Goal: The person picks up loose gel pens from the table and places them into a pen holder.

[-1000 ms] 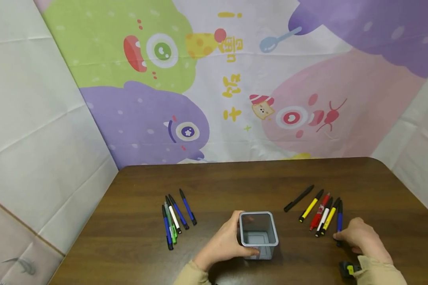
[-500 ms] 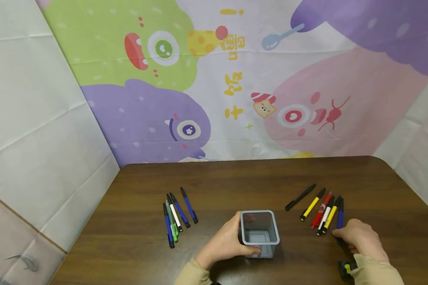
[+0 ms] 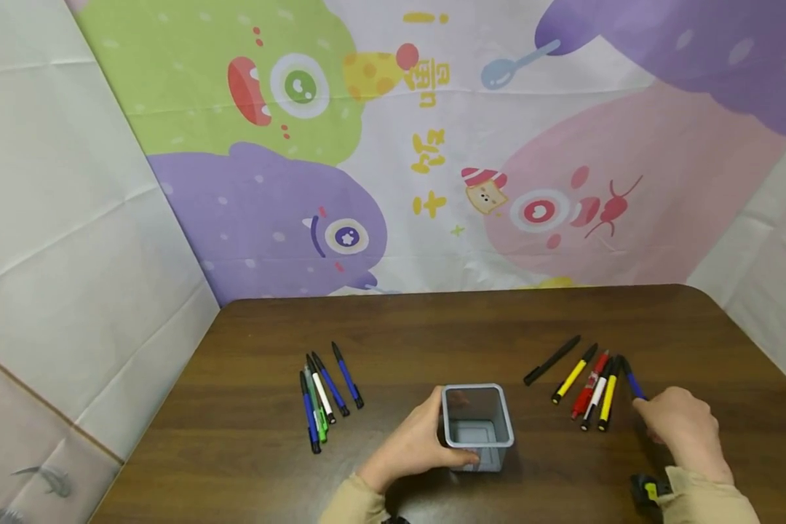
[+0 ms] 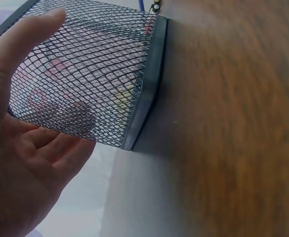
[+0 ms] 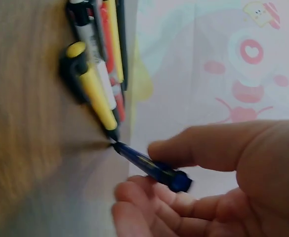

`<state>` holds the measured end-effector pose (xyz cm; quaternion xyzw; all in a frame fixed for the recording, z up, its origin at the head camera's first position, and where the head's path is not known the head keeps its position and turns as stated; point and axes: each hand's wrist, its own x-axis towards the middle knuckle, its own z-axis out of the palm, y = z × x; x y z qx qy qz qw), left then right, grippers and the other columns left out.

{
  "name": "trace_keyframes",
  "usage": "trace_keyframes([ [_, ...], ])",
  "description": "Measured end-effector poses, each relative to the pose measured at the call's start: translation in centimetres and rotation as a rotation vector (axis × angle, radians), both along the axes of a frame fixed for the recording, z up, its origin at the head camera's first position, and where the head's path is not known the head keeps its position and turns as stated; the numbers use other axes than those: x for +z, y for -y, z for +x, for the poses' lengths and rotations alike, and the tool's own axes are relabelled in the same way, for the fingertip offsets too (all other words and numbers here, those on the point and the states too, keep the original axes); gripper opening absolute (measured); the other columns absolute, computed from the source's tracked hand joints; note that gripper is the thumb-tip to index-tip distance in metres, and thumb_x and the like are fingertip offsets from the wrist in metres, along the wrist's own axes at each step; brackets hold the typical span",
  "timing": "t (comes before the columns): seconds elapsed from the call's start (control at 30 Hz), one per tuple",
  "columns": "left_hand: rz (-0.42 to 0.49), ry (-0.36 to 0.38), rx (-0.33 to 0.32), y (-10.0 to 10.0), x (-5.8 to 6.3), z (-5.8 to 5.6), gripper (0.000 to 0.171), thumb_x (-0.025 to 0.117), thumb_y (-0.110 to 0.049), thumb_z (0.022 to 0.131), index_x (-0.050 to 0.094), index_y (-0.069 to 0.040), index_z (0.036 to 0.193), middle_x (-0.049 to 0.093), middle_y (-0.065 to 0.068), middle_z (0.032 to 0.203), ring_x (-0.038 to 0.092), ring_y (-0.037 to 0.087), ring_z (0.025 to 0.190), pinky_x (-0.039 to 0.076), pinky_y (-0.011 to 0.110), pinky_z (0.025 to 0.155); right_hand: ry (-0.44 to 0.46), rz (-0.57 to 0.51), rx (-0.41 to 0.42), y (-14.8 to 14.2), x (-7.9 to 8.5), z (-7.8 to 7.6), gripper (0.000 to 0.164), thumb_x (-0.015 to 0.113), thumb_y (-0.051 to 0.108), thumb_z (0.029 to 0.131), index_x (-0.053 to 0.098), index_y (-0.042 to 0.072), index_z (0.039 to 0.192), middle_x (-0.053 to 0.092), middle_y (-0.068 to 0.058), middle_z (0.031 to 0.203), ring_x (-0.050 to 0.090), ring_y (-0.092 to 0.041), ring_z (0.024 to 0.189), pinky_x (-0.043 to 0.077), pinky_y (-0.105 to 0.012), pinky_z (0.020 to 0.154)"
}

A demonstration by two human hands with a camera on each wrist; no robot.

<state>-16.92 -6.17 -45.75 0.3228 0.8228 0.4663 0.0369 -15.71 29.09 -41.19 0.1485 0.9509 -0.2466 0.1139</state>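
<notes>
My left hand point(image 3: 419, 440) grips a square wire-mesh pen holder point(image 3: 491, 458) near the middle of the table, thumb along its near side. In the left wrist view the mesh pen holder point(image 4: 80, 69) shows a dark solid band at its base, close to the wood. My right hand point(image 3: 684, 429) pinches a blue pen point(image 5: 144, 165) between thumb and fingers, its clicker end tilted up. The blue pen's black tip lies right at the end of a yellow pen point(image 5: 95, 91), the closest of the pens on the right.
Beside the yellow pen lie a white pen point(image 3: 594, 404), a red pen point(image 3: 589, 386), another yellow pen point(image 3: 573, 375) and a black pen point(image 3: 552, 360). To the left, several blue, white and green pens point(image 3: 321, 397) form a loose row. A printed cloth point(image 3: 432, 255) hangs behind the table point(image 3: 432, 327).
My right hand has shifted right and lifted the near end of the blue pen, which now slants. The neighbouring yellow pen's near end has swung slightly right. My left hand stays at the pen holder.
</notes>
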Motion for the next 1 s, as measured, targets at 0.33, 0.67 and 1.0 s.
trace_keyframes([
  [0.33, 0.014, 0.049, -0.023, 0.2, 0.3, -0.1, 0.071, 0.079, -0.030, 0.067, 0.038, -0.011, 0.122, 0.056, 0.007, 0.113, 0.056, 0.014, 0.097, 0.044, 0.026, 0.085, -0.326, 0.061, -0.149, 0.6, 1.2, 0.5, 0.034, 0.050, 0.020, 0.084, 0.061, -0.011, 0.092, 0.059, -0.032, 0.089, 0.051, -0.051, 0.077, 0.040, -0.056, 0.065],
  [0.67, 0.001, 0.045, -0.018, 0.0, 0.2, -0.2, 0.072, 0.079, -0.031, 0.067, 0.038, -0.010, 0.122, 0.056, 0.007, 0.113, 0.056, 0.013, 0.096, 0.044, 0.025, 0.084, -0.609, 0.069, -0.285, 1.9, 2.0, 1.0, 0.028, 0.050, 0.014, 0.088, 0.056, -0.012, 0.098, 0.054, -0.037, 0.099, 0.045, -0.058, 0.086, 0.036, -0.064, 0.073],
  [1.0, 0.014, 0.083, -0.032, 0.0, 0.1, 0.0, 0.072, 0.079, -0.030, 0.068, 0.037, -0.010, 0.123, 0.054, 0.008, 0.116, 0.056, 0.015, 0.098, 0.044, 0.026, 0.085, -0.958, 0.027, -0.308, 4.3, 2.7, 0.8, 0.026, 0.057, 0.013, 0.087, 0.058, -0.012, 0.095, 0.054, -0.029, 0.091, 0.049, -0.044, 0.085, 0.035, -0.058, 0.074],
])
